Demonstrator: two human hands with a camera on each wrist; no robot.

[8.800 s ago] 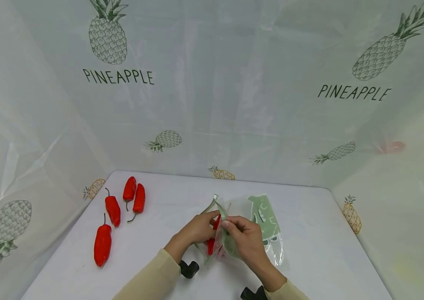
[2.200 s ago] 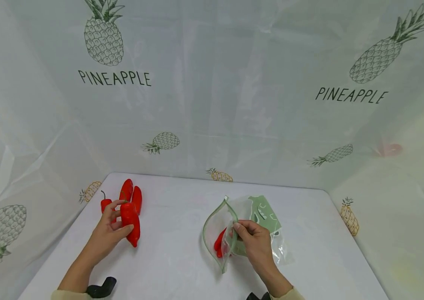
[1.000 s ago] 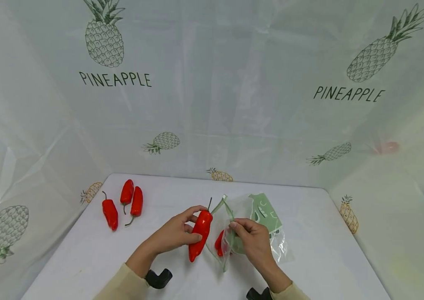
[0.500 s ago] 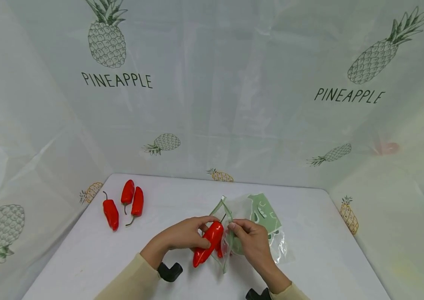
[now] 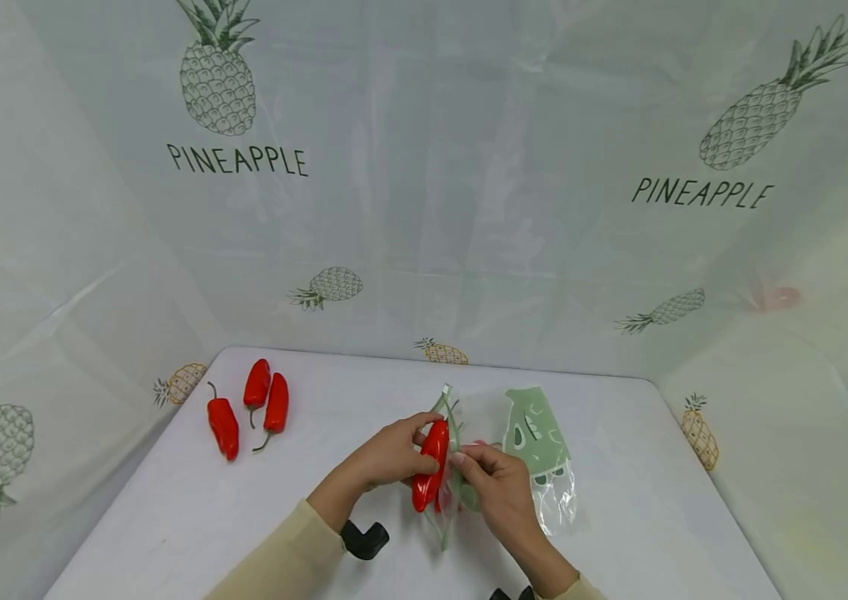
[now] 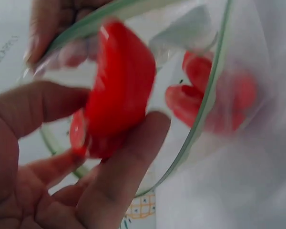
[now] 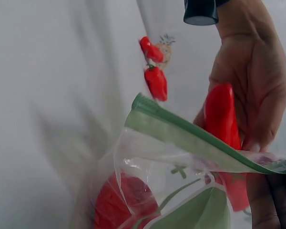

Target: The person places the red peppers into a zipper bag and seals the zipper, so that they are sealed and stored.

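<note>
My left hand [image 5: 394,454] grips a red pepper [image 5: 431,465] between thumb and fingers, with the pepper tilted at the mouth of a clear zip bag [image 5: 536,429] that has a green printed character. In the left wrist view this pepper [image 6: 124,81] overlaps the bag's open, green-edged mouth [image 6: 214,81], and more red peppers [image 6: 195,95] lie deeper inside the bag. My right hand [image 5: 502,492] pinches the near side of the bag's rim and holds it apart. From the right wrist, the bag's green zip strip [image 7: 190,136] crosses in front of the held pepper.
Three red peppers with stems, one [image 5: 223,427] nearer and two [image 5: 256,383] behind, lie at the back left of the white table [image 5: 334,392]. A pineapple-print curtain [image 5: 454,208] stands around the back and sides. Black mounts [image 5: 364,540] sit at both wrists.
My left hand has taken a pepper from the group at the left and carried it right to the bag's mouth. My right hand keeps its pinch on the rim.
</note>
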